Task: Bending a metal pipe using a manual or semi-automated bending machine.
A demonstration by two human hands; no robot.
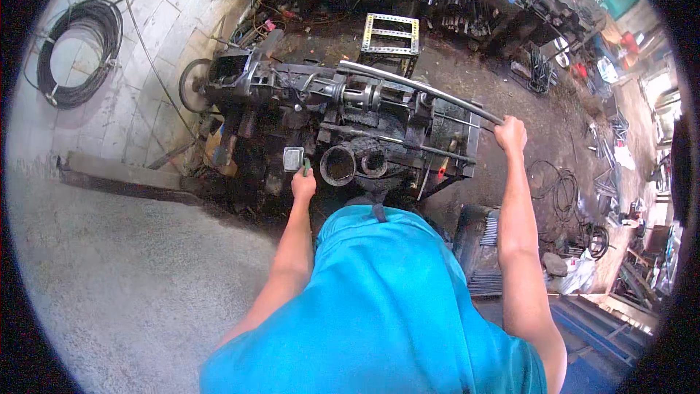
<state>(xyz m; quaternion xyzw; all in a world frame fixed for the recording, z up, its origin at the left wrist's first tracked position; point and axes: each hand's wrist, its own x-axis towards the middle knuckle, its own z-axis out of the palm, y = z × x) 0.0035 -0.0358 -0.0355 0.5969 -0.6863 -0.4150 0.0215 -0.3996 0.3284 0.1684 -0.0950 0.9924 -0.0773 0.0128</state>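
Blue shirt [379, 299] nearest; right hand [511, 134] wrapped round long metal bar [437, 93], left hand [303, 184] pinching green handle [307, 167]; step judged bar-handling at machine [310, 82], next probably needing steady support.

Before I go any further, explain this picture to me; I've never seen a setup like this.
There is no robot here. A wide fisheye camera on a person's head looks down, so edges bend; the blue shirt is the wearer's own.

Ahead stands a dark, grimy metal machine. The right hand grips one end of a long metal bar, which reaches over the machine; whether it rests there is unclear. The left hand is at a small green piece beside a grey box; I can't tell how firmly it holds.

Beyond the machine stands a metal frame; a dark coil is at left.
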